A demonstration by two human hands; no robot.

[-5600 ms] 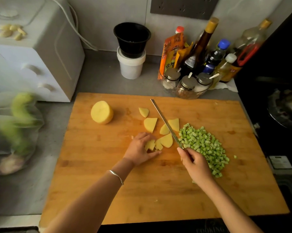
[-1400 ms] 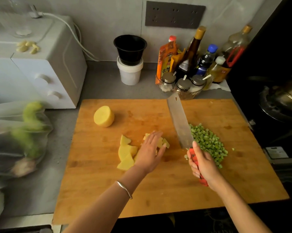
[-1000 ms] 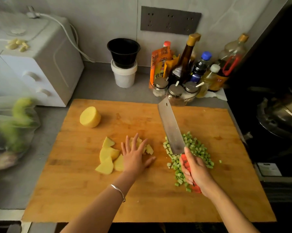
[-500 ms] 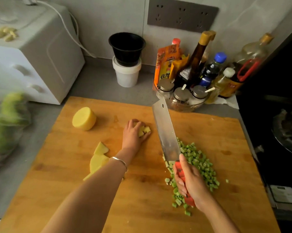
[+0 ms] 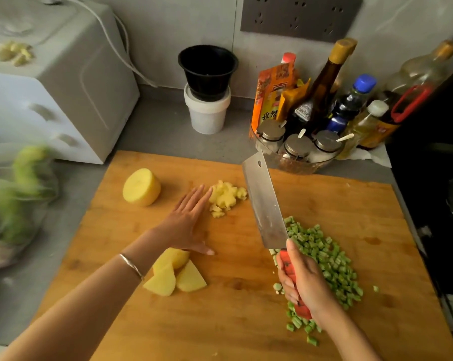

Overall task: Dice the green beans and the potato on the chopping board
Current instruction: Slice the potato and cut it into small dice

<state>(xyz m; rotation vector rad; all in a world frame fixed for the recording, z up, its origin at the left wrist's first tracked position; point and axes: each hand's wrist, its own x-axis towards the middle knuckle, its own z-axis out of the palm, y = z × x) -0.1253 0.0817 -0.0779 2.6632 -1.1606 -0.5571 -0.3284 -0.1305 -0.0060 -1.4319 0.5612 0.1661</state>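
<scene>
On the wooden chopping board my right hand grips the red handle of a cleaver, whose blade is raised and points away from me. Diced green beans lie in a heap right of the blade. My left hand lies flat on the board, fingers straight, fingertips beside a small pile of diced potato. Under my left wrist lie several potato slices. A potato half stands cut face up at the far left of the board.
A white appliance stands at the back left. A black cup stacked in a white tub is behind the board. Bottles and spice jars crowd the back right. A plastic bag of greens lies left. A dark stove is right.
My left hand pushed the diced potato to the far middle of the board, then drew back and flattened. The cleaver stayed lifted beside the beans.
</scene>
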